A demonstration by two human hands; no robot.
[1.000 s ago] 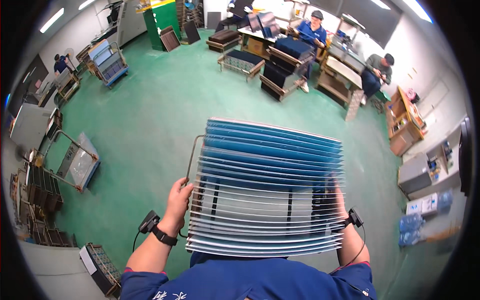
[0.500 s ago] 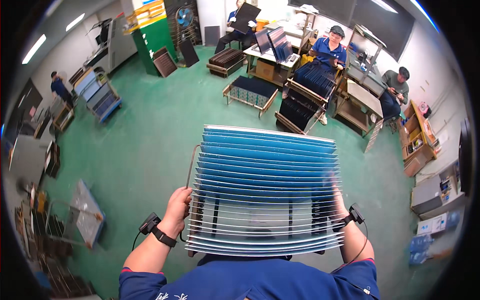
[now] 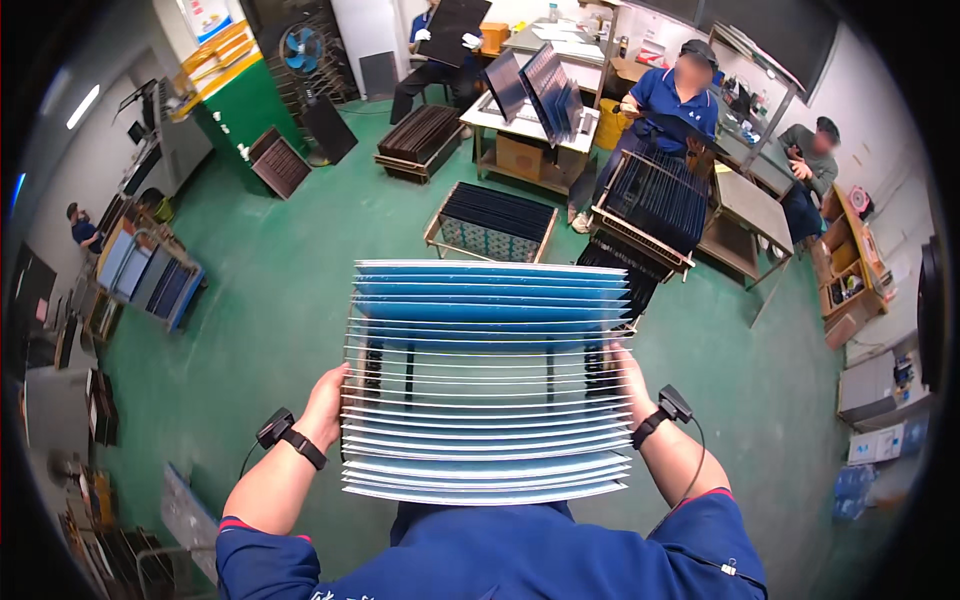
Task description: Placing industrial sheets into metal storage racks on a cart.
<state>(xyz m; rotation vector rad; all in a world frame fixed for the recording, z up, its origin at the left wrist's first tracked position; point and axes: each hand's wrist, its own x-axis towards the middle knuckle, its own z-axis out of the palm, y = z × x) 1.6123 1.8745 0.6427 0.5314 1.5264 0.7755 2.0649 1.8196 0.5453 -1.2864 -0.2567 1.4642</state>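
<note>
Blue sheets (image 3: 490, 308) fill the slotted rack (image 3: 374, 372) your left hand (image 3: 325, 400) and right hand (image 3: 628, 378) clasp, fingertips hidden; the dark-sheet rack (image 3: 655, 200) at your 1 o'clock now looms closer: you've advanced.

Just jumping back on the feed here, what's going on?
A person is holding a rackful of thin panels in front of their body, left grip on one side and right grip on the other. The load is up above the green floor, not set down. Ahead, a low row of dark panels stands on the floor. Farther off to the right, a co-worker in a blue shirt holds a dark sheet.
</note>
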